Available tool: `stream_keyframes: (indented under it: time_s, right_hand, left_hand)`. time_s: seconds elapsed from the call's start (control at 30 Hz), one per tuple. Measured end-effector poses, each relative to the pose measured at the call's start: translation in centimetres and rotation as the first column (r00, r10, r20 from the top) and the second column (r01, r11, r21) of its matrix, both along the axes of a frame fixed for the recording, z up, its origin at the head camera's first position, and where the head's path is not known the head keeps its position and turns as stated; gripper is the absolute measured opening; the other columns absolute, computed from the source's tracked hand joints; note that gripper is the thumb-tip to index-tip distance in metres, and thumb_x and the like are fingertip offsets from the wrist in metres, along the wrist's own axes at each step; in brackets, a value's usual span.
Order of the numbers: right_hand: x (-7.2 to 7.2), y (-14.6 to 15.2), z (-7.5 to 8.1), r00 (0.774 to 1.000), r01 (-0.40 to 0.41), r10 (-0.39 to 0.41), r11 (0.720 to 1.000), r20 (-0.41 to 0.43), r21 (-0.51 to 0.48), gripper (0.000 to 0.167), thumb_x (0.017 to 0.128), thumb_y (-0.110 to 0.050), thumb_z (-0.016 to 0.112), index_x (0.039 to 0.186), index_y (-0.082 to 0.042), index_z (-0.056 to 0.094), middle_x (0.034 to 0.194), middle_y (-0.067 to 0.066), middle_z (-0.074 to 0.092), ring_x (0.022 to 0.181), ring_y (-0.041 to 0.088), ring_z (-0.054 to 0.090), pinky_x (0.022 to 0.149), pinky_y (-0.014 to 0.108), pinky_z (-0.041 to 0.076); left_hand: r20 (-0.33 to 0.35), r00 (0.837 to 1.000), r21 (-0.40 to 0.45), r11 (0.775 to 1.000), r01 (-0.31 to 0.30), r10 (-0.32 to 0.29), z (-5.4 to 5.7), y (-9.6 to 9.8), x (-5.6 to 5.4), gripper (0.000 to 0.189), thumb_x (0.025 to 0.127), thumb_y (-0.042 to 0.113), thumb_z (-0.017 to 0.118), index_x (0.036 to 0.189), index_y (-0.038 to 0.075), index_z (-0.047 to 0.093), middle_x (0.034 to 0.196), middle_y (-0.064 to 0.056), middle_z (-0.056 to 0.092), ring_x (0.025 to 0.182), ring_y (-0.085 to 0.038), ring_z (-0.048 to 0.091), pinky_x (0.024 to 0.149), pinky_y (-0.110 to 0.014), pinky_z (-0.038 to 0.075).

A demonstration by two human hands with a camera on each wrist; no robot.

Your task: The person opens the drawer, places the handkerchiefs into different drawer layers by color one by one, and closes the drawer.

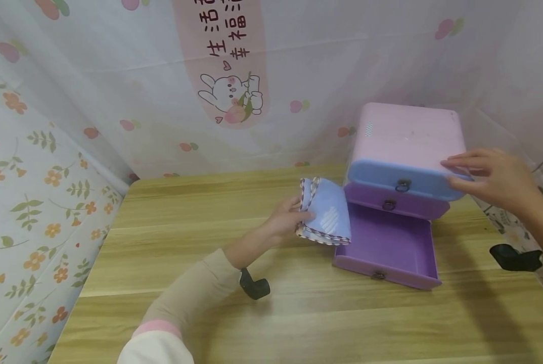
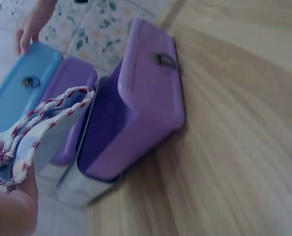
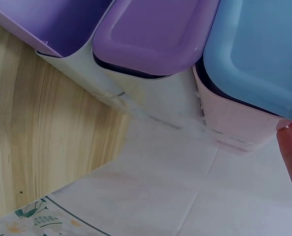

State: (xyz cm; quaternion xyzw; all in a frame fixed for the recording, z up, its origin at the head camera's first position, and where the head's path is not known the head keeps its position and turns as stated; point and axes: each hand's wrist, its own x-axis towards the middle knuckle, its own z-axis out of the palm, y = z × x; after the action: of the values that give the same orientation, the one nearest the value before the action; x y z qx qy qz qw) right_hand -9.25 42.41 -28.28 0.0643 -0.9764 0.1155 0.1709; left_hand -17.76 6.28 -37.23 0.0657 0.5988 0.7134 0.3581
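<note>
My left hand (image 1: pixel 284 218) grips a folded light-blue towel (image 1: pixel 334 205) by its left edge. The towel has a braided red-and-white border, also seen in the left wrist view, and hangs beside the drawer cabinet. My right hand (image 1: pixel 499 177) rests at the front right corner of the pink cabinet top (image 1: pixel 412 134), its fingers fairly straight and the thumb near the blue top drawer (image 1: pixel 385 178). The bottom purple drawer (image 1: pixel 390 242) is pulled out, and its visible inside holds nothing. Above it, the middle purple drawer (image 1: pixel 414 206) sticks out only slightly.
The cabinet stands on a wooden table (image 1: pixel 176 253) at its back right. A curtain (image 1: pixel 308 60) with a rabbit print hangs behind it, and a floral cloth (image 1: pixel 35 227) covers the left side. Each drawer front has a small ring pull.
</note>
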Motion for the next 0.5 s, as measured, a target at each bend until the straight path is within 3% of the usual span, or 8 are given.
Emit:
stream_keyframes:
  time_s: [0.3,0.5]
  right_hand:
    - [-0.1,0.0,0.0,1.0,-0.009,0.009,1.0,-0.02,0.0,0.031,0.075,-0.016,0.066,0.101,0.0,0.064,0.103,0.02,0.058,0.091,0.036,0.049,0.066,0.044,0.036]
    - [0.0,0.1,-0.1,1.0,-0.004,0.003,1.0,-0.011,-0.004,0.032,0.075,-0.016,0.066,0.102,0.0,0.064,0.104,0.02,0.057,0.092,0.036,0.048,0.067,0.047,0.037]
  left_hand:
    - [0.069,0.997,0.128,0.991,0.032,-0.041,0.6,2.3,1.8,0.048,0.084,-0.007,0.051,0.129,0.005,0.039,0.114,-0.023,0.053,0.098,-0.03,0.057,0.082,-0.038,0.048]
    - [0.09,0.996,0.15,0.989,0.016,-0.029,-0.5,4.5,2.8,0.044,0.083,-0.007,0.052,0.124,0.005,0.043,0.111,-0.02,0.056,0.097,-0.027,0.057,0.081,-0.036,0.048]
